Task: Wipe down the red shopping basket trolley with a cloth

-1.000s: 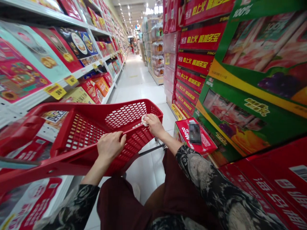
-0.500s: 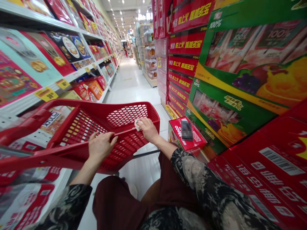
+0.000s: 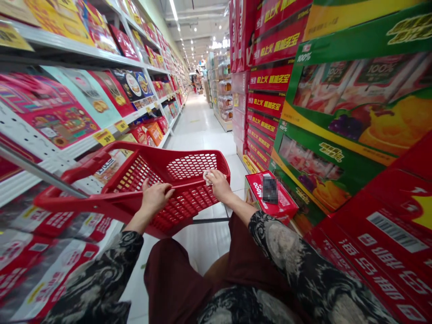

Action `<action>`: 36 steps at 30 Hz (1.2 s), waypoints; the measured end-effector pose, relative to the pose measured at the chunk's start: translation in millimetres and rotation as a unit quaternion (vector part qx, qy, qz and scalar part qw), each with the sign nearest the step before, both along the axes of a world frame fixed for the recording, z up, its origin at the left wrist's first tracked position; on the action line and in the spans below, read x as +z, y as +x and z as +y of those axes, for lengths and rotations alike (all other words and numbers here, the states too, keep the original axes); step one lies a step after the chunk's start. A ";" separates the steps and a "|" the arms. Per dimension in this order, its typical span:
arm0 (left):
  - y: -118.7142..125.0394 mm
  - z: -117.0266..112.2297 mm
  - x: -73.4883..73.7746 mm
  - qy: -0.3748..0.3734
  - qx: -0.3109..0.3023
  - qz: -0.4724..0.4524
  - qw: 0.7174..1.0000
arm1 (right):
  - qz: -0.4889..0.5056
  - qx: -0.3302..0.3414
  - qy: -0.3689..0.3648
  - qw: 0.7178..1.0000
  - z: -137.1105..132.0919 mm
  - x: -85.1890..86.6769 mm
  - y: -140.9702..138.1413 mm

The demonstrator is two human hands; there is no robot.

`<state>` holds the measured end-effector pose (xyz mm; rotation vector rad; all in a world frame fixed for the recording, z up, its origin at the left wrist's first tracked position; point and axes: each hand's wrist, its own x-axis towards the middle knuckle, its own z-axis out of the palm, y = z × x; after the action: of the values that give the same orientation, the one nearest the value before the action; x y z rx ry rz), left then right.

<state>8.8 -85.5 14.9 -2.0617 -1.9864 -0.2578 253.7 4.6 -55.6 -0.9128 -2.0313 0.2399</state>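
A red plastic shopping cart stands sideways in front of my knees, its basket full of holes. My left hand grips the near top rim of the basket, around its middle. Closer to the front corner, my right hand holds a crumpled white tissue and presses it on the same rim. The palms of both hands are out of sight. Nothing can be seen lying in the visible part of the basket.
Shelves of boxed snacks line the left, right behind the cart. Stacked red drink cartons and green juice cartons rise on the right. A red box with a blurred dark object on top stands by my right knee. The aisle floor runs ahead.
My view has swung left and lifted slightly, so the cart and both hands appear farther right. Both hands stay at the rim, the tissue still in my right one.
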 end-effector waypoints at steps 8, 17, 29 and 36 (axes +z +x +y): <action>-25.7 -2.5 0.7 -0.032 0.011 -0.007 0.999 | 0.061 -0.080 -0.092 0.991 2.8 -2.2 12.7; -27.6 1.7 2.1 -0.028 0.004 -0.046 0.999 | 0.049 -0.006 -0.054 0.997 -4.2 9.0 -20.0; -38.2 -6.0 -0.4 0.003 -0.033 -0.070 0.997 | 0.079 -0.025 -0.072 0.994 6.4 -14.2 15.5; -36.1 1.5 -1.2 -0.005 -0.031 -0.055 0.998 | 0.175 -0.127 -0.091 0.972 10.0 -13.5 11.4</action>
<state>-27.2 -84.0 13.7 -2.1606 -1.9913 -0.3839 265.1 14.6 -69.1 -1.1448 -1.5708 0.4189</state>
